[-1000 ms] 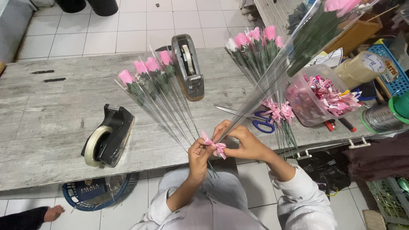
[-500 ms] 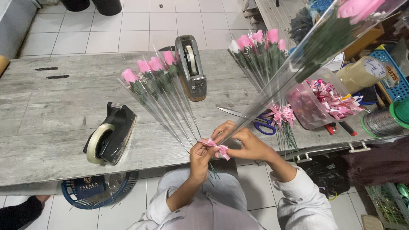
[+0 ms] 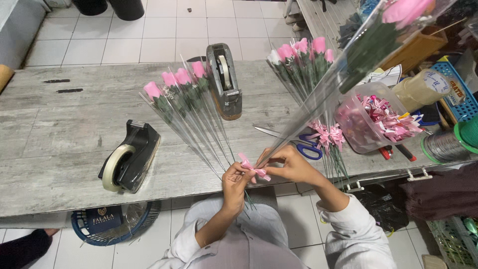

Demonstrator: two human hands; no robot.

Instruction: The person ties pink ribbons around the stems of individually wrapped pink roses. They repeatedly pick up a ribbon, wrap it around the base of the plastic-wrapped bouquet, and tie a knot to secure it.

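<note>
A single pink rose in a clear plastic sleeve (image 3: 348,60) slants from the upper right down to my hands at the table's front edge. My left hand (image 3: 236,182) and my right hand (image 3: 289,164) both pinch a small pink ribbon bow (image 3: 254,169) at the sleeve's narrow lower end. To the left, several wrapped pink roses (image 3: 184,109) lie fanned on the grey wooden table (image 3: 59,129). A second bunch of wrapped roses with pink bows (image 3: 308,79) lies to the right of them.
A black tape dispenser (image 3: 129,157) sits front left; a grey one (image 3: 225,79) stands at the centre back. Blue-handled scissors (image 3: 298,144) lie near my right hand. A clear tub of pink bows (image 3: 378,119), tape rolls and a blue basket crowd the right. A blue bin (image 3: 107,224) sits under the table.
The held rose has tilted slightly and my fingers have shifted on the bow. A person's hand at the lower left floor has moved a little.
</note>
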